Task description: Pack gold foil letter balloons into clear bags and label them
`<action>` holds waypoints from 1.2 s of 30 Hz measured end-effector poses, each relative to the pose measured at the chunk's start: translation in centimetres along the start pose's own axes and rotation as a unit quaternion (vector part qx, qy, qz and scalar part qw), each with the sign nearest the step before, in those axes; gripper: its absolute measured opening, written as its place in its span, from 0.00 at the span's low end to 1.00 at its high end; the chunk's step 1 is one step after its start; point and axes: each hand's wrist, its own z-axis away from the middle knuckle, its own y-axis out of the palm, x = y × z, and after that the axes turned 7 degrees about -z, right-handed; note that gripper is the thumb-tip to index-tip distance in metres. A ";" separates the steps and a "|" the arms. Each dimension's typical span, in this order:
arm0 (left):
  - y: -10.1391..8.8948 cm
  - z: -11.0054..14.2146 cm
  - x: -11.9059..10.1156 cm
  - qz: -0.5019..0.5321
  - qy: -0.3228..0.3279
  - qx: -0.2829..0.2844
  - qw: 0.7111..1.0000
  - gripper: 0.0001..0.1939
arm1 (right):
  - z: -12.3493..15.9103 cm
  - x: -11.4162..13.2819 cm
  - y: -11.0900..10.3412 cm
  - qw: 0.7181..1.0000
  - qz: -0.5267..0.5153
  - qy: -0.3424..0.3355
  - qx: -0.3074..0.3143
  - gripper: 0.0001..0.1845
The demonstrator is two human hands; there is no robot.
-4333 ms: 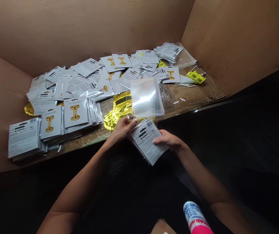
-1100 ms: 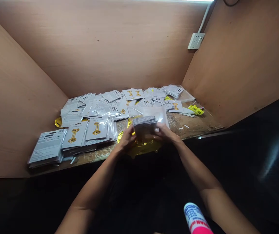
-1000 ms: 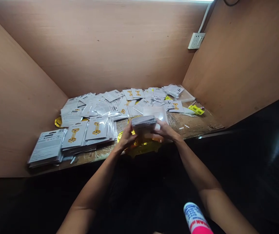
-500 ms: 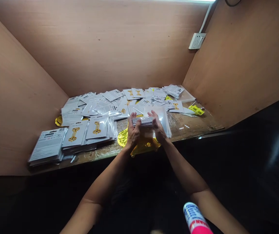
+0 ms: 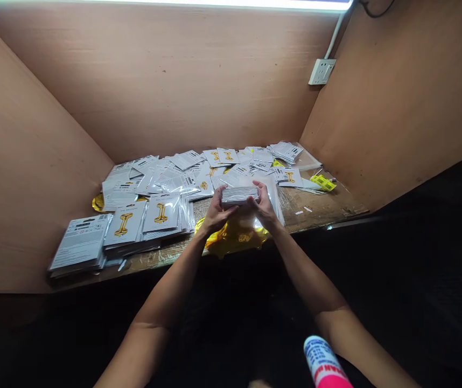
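Since a moment ago, my left hand (image 5: 217, 214) and right hand (image 5: 264, 207) have closed in, and both now grip a stack of foil balloon packs (image 5: 239, 195) by its ends, above the counter (image 5: 320, 209).

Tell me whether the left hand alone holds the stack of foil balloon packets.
No, the stack of foil balloon packets is held at its ends by both the left hand and the right hand.

From here I can't read the print on the white plastic-sleeved packet stack (image 5: 239, 195). The crumpled gold foil (image 5: 235, 240) near the wooden table's (image 5: 320, 215) front edge is partly hidden, and the pink-and-white cylindrical can (image 5: 326, 362) is cut off by the bottom edge.
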 end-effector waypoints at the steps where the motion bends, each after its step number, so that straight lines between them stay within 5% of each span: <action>1: -0.7 -0.1 0.4 0.005 0.009 0.016 1.000 0.46 | 0.0 -0.2 -1.1 0.998 -0.001 -0.006 0.056 0.42; 3: -1.7 -0.2 1.2 0.015 0.021 0.037 0.999 0.44 | -0.1 -0.7 -3.2 0.991 0.035 -0.015 0.130 0.35; 7: -2.0 0.6 3.1 -0.019 0.014 0.045 0.999 0.32 | -0.1 -2.1 -5.5 0.975 0.146 -0.016 0.164 0.26; 13: -2.2 2.0 4.9 -0.083 -0.005 0.080 0.993 0.31 | 0.4 -3.7 -5.8 0.950 0.239 -0.004 0.202 0.19; 18: -2.8 1.5 3.5 -0.215 -0.010 0.103 0.971 0.18 | 1.1 -3.7 -5.5 0.911 0.371 -0.044 0.176 0.10; 21: -2.1 0.6 1.3 -0.185 0.012 0.056 0.981 0.21 | 1.2 -1.8 -4.8 0.950 0.271 -0.025 0.152 0.17; 23: -1.5 0.2 -0.2 -0.104 0.010 0.013 0.994 0.25 | 1.4 -0.2 -4.0 0.977 0.131 0.038 0.163 0.30; 26: -1.5 0.4 -1.8 -0.023 -0.087 0.000 0.996 0.31 | 2.0 1.6 -2.5 0.978 -0.019 0.139 0.156 0.48; 29: -2.7 1.2 -2.0 -0.088 -0.178 0.019 0.980 0.38 | 2.3 1.7 -0.9 0.968 -0.072 0.207 0.126 0.48; 33: -4.4 1.5 -0.6 -0.368 -0.063 -0.005 0.928 0.43 | 1.8 0.0 0.3 0.947 -0.048 0.282 0.147 0.39; 36: -4.4 0.7 1.0 -0.486 -0.008 0.168 0.857 0.35 | 1.7 -0.6 0.0 0.937 0.061 0.313 0.141 0.35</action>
